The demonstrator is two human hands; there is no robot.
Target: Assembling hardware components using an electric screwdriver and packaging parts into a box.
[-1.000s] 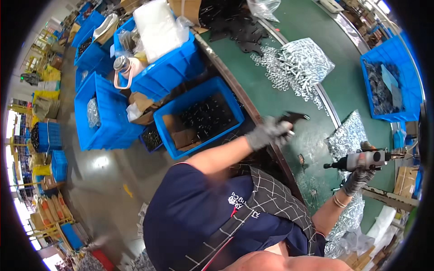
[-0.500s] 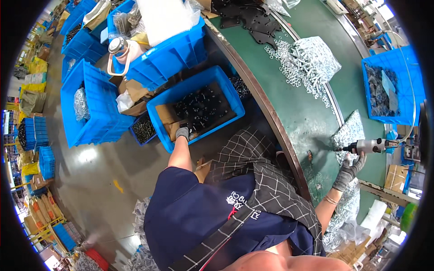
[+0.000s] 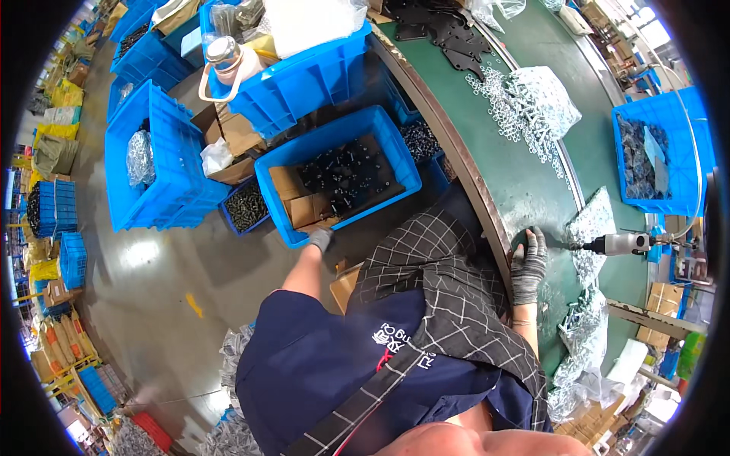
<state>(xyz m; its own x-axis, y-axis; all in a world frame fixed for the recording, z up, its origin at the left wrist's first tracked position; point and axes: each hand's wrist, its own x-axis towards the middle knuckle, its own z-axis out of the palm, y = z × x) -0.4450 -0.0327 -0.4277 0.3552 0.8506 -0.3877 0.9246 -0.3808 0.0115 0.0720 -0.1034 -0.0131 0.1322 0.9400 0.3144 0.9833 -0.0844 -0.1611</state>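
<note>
My left hand [image 3: 321, 239], in a grey glove, is at the near rim of a blue bin [image 3: 266, 182] low on the left. Its fingers are closed over that rim, though their tips are partly hidden. Black small parts [image 3: 346, 175] and pieces of cardboard [image 3: 293, 194] lie inside this bin. On the right, my right hand [image 3: 528, 266], also gloved, rests on the green worktable [image 3: 525, 201] by its edge, fingers stretched out and holding nothing. A silver power screwdriver [image 3: 625, 244] with a black nose hangs sideways beyond it, apart from the hand.
Loose metal rings [image 3: 494, 102] and a bag of hardware [image 3: 544, 102] lie farther up the table, near black plates [image 3: 449, 38]. More clear bags [image 3: 582, 334] line its right side. Blue crates [image 3: 163, 163] stand left, one carrying a pink bottle [image 3: 236, 64]. The table's edge [image 3: 456, 144] curves past me.
My right hand has left the screwdriver and come left onto the table near its edge. My left hand has drawn back from the bin's contents to the rim; the dark part it held is gone from it.
</note>
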